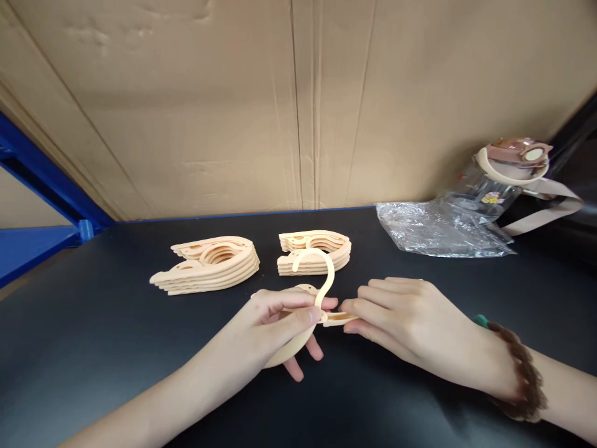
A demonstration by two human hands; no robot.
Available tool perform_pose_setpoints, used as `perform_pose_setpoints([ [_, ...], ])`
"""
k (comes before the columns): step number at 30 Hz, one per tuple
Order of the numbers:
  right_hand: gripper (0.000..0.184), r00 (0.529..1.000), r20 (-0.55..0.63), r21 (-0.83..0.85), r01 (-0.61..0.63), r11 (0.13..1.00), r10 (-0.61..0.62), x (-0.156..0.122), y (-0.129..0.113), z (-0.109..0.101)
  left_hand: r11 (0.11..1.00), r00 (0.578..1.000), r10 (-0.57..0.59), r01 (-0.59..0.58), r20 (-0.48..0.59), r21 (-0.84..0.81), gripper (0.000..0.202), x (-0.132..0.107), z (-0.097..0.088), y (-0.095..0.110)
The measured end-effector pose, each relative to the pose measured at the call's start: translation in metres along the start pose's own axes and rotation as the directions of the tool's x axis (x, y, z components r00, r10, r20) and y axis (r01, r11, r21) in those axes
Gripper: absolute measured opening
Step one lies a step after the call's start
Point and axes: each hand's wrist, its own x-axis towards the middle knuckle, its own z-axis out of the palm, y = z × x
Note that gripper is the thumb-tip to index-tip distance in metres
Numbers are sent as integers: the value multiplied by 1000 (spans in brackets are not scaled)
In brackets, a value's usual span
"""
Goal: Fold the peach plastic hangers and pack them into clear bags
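A cream plastic folding hanger [329,274] is held above the black table, its hook pointing up. My left hand [284,320] is closed around its middle, the thumb pressing near the base of the hook. Part of the hanger's body shows below that palm. My right hand [396,317] pinches the short arm that sticks out to the right; the fingers hide the arm's end. Behind the hands lie two stacks of folded hangers of the same cream colour, a left stack [237,270] and a right stack [338,261].
At the back right, a clear plastic bag [420,230] lies flat beside a tipped transparent bottle [504,180] with a brown lid and strap. Cardboard [209,112] stands along the back of the black table [116,311]. A blue metal frame [51,168] is at the left.
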Motion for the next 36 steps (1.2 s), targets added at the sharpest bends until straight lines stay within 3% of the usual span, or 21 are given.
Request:
perform_pose_setpoints([
  [14, 23, 996, -81, -133, 36, 990, -47, -1, -11, -4, 995, 1000, -24, 23, -9, -98, 23, -4, 2, 4],
  [21, 27, 998, -59, -52, 25, 998, -28, -2, -8, -1, 995, 996, 87, -87, 5, -41, 19, -1, -2, -6],
  [36, 36, 1000, 30, 111, -11, 994, 8, 1, -6, -2, 986, 989, 146, -145, -8, 79, 21, 0, -1, -12],
])
